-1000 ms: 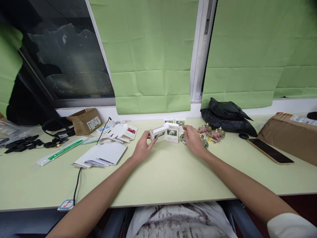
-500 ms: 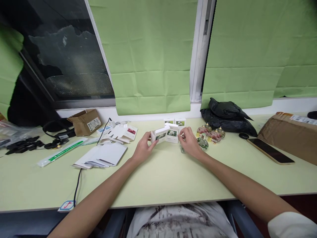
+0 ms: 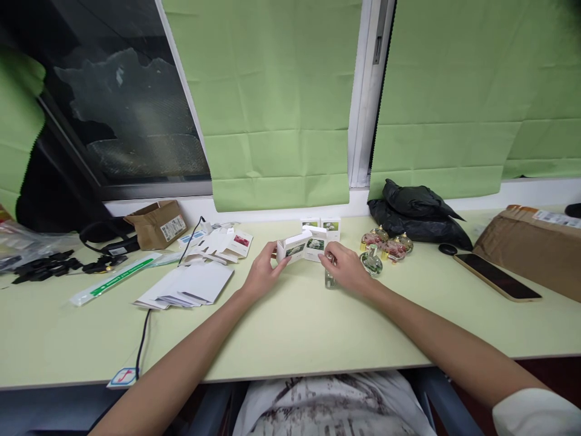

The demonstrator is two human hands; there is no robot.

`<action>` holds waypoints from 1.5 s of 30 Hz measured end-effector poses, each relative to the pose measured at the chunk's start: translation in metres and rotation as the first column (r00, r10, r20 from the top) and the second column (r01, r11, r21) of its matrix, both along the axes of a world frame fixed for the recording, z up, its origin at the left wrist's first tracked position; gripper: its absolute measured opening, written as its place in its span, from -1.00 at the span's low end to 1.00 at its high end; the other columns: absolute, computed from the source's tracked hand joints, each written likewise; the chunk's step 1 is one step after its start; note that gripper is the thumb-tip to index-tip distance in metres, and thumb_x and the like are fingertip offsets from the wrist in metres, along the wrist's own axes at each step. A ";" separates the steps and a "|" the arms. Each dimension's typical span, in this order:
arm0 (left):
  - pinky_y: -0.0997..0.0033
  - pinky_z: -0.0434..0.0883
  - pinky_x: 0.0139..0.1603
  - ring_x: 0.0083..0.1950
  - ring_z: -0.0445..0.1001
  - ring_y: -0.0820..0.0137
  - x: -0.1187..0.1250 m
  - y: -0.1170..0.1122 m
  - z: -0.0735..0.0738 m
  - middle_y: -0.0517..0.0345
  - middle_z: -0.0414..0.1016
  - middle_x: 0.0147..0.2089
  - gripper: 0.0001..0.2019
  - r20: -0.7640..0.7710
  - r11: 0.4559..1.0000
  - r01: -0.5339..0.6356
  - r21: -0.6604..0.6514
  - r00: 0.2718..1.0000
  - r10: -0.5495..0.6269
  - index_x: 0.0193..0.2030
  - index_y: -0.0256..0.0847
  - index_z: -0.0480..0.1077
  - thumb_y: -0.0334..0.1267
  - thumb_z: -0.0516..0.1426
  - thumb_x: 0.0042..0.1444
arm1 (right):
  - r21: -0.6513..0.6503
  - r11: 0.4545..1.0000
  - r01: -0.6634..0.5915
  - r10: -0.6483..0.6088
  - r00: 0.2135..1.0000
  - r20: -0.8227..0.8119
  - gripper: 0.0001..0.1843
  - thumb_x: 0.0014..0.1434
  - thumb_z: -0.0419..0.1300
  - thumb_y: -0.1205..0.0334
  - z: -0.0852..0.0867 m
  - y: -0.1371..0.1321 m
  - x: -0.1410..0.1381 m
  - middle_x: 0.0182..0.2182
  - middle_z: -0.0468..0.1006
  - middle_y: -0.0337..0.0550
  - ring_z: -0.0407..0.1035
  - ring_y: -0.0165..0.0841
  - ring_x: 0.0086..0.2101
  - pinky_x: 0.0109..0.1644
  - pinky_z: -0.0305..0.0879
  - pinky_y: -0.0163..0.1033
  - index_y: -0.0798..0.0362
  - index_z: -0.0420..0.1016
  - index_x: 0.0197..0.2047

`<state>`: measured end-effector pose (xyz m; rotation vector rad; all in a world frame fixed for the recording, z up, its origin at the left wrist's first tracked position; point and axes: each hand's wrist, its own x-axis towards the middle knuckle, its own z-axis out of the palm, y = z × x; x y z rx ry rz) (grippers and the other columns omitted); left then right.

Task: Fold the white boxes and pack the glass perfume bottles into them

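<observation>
My left hand (image 3: 262, 272) grips a small white carton with a flower picture (image 3: 293, 247), its flap end turned toward the right. My right hand (image 3: 345, 267) is closed round a small glass bottle (image 3: 329, 278) whose lower end sticks out below the fingers, just right of the carton. A second white flower carton (image 3: 316, 244) stands upright directly behind, between both hands. Two more little cartons (image 3: 320, 224) stand at the back by the wall.
Several round glass bottles (image 3: 385, 244) cluster right of my right hand before a black bag (image 3: 415, 212). A phone (image 3: 497, 276) and brown parcel (image 3: 531, 245) lie far right. Flat white carton blanks (image 3: 188, 283), a cable (image 3: 141, 336) and a cardboard box (image 3: 157, 221) lie left.
My right hand left the bottle cluster holding one bottle and moved left toward the carton. The left hand kept the carton nearly still.
</observation>
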<state>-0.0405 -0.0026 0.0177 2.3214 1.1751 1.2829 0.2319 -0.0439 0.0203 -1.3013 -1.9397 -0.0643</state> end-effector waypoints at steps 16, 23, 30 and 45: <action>0.18 0.51 0.02 -0.01 0.55 0.23 0.000 0.000 0.000 0.03 0.52 0.07 -0.65 -0.020 1.000 0.014 -0.021 1.000 -0.015 0.19 -0.08 0.31 -0.03 0.13 0.35 | -0.011 0.999 -0.032 0.033 0.994 0.108 -0.86 0.42 0.04 0.18 0.004 -0.015 -0.009 -0.38 0.56 -0.26 0.36 -0.34 -0.41 -0.34 -0.02 -0.26 -0.04 0.37 -0.19; 0.18 0.51 0.02 -0.01 0.55 0.24 0.000 -0.001 -0.001 0.02 0.53 0.10 -0.62 -0.039 0.999 0.027 -0.019 0.999 -0.028 0.24 -0.06 0.30 -0.02 0.12 0.36 | 0.013 0.999 0.050 -0.052 0.970 0.237 -0.83 0.38 0.10 0.11 0.006 -0.013 -0.009 -0.36 0.61 -0.21 0.39 -0.32 -0.41 -0.38 -0.16 -0.22 -0.03 0.38 -0.24; 0.17 0.50 0.05 0.00 0.54 0.23 -0.001 0.001 -0.004 0.03 0.53 0.09 -0.63 -0.079 0.999 0.038 -0.028 0.996 -0.040 0.23 -0.07 0.31 -0.03 0.13 0.36 | 0.003 0.999 0.039 -0.039 0.975 0.217 -0.81 0.41 0.06 0.15 0.004 -0.009 -0.006 -0.40 0.60 -0.25 0.36 -0.34 -0.46 -0.37 -0.17 -0.23 -0.03 0.40 -0.25; 0.09 0.39 0.20 0.18 0.49 0.18 -0.007 0.005 -0.002 0.04 0.46 0.19 -0.61 -0.336 0.964 0.144 0.223 0.940 -0.063 0.29 0.07 0.33 -0.35 0.07 0.38 | 0.110 0.994 0.025 0.005 0.963 -0.270 -0.73 0.36 0.03 0.15 0.004 0.000 0.005 -0.57 0.24 -0.36 0.16 -0.40 -0.51 -0.32 0.05 -0.30 -0.02 0.30 -0.40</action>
